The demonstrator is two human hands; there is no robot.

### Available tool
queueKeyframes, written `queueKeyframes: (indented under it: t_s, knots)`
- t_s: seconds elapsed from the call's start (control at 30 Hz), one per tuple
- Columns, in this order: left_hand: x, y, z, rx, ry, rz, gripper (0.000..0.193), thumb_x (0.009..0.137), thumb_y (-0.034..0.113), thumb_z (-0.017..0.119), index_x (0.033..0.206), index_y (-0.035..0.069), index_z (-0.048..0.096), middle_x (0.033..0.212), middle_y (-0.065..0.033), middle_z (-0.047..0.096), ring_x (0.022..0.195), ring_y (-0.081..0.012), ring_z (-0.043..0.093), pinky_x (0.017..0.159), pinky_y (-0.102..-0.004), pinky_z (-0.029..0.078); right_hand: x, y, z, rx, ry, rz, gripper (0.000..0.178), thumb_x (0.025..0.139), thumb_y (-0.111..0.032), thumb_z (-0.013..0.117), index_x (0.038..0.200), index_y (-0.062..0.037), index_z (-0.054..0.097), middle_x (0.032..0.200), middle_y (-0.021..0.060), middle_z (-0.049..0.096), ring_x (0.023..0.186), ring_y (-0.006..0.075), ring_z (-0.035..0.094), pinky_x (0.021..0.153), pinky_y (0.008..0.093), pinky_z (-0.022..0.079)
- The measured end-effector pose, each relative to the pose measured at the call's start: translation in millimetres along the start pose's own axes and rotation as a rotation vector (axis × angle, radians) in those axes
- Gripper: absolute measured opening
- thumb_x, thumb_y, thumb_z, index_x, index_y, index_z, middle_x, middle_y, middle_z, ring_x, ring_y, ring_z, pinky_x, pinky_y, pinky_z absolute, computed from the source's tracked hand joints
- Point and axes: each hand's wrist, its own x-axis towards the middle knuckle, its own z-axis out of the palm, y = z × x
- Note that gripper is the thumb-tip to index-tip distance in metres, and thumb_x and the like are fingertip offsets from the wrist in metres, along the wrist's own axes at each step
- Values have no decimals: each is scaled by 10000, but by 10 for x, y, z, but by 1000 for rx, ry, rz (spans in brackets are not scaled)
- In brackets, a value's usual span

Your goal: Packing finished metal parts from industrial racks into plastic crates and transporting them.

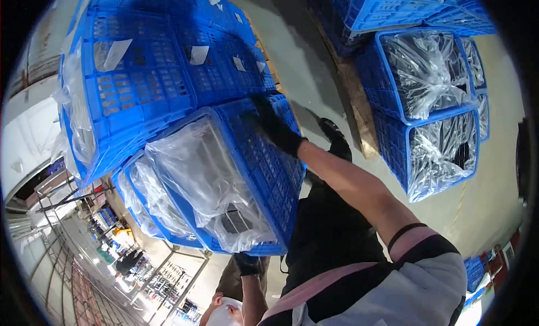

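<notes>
Crate [259, 163]: boxy blue lattice plastic, wrinkled clear film [191, 163]; at stack [135, 90]'s near end
Direction: open face left, long rim [242, 174] far-to-near
Your right hand [275, 128]: at lattice wall [275, 180]
Your left hand [247, 264]: at near edge
Finger grasp: cannot tell, both

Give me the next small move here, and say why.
I'd probably settle the right grip on the slatted side of the nearest blue crate before shifting anything. The left grip is at the crate's near edge, while the right grip is blurred over that side, so its hold is unclear. Loose clear plastic lies across the open face and looks a poor handhold.
</notes>
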Motion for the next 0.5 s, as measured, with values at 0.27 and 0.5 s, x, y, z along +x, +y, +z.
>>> queueKeyframes:
  t_s: [0.27,0.5]
  knots:
    - [-102,15,-284,-135,-23,-87,402,950,363,443,1220,77,529,1155,-109,593,1061,-289,563,957,-434,445,319,-85,731,-149,473,148,667,924,-493,439,1456,-115,301,1460,232,316,1365,397,262,1126,488,196]
    - [-126,82,-109,1619,-216,471,350,882,282,579,1150,57,565,1127,-118,618,1049,-262,580,955,-419,442,347,-32,536,-76,490,110,648,920,-465,449,1437,-93,331,1437,236,353,1350,407,295,1112,513,214]
